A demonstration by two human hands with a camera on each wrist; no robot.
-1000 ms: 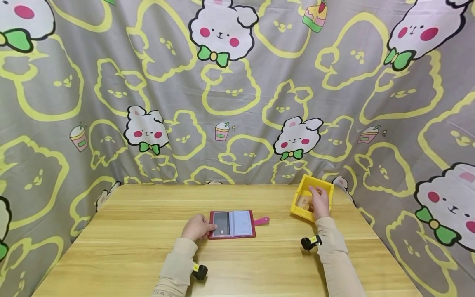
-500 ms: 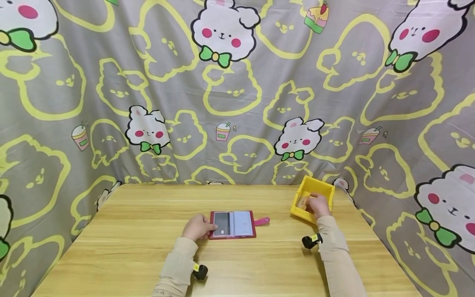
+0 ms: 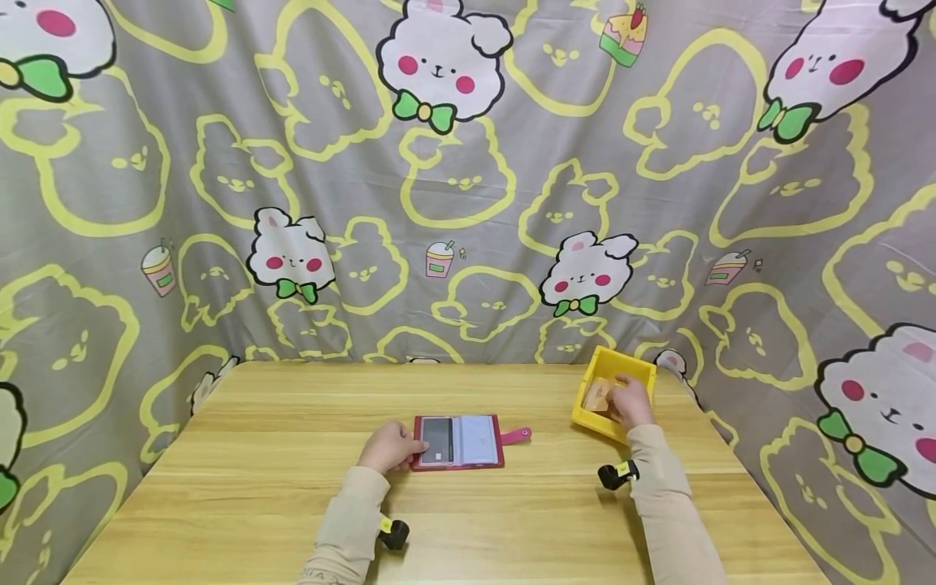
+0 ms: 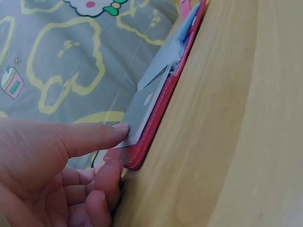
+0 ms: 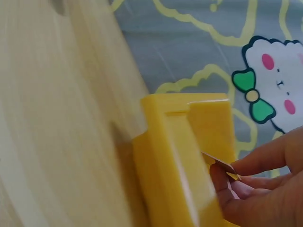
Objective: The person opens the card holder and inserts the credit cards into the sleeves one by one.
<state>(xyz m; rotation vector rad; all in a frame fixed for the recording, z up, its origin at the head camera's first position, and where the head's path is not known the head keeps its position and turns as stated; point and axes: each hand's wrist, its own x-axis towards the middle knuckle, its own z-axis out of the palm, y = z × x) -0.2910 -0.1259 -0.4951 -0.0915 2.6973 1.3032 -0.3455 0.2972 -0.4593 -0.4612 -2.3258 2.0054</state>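
Note:
A red card holder (image 3: pixel 499 451) lies unfolded on the table, its pink snap strap (image 3: pixel 517 435) pointing right. Clear sleeves show a dark card (image 3: pixel 437 439) on the left and a pale blue sheet (image 3: pixel 478 439) on the right. My left hand (image 3: pixel 390 448) pinches the holder's left edge, thumb on top and the other fingers curled at the rim. Inside a yellow bin (image 3: pixel 600 424), my right hand (image 3: pixel 632 401) holds a tan card (image 3: pixel 597 394). The right wrist view shows that card (image 5: pixel 221 164) edge-on between thumb and fingers.
The wooden table (image 3: pixel 292 406) reaches back to a grey patterned curtain (image 3: pixel 468 244), which also hangs at both sides. The yellow bin stands near the table's back right, its walls around the right hand.
My right hand has dipped into the bin and taken the tan card between its fingers. The left hand and the card holder have stayed put.

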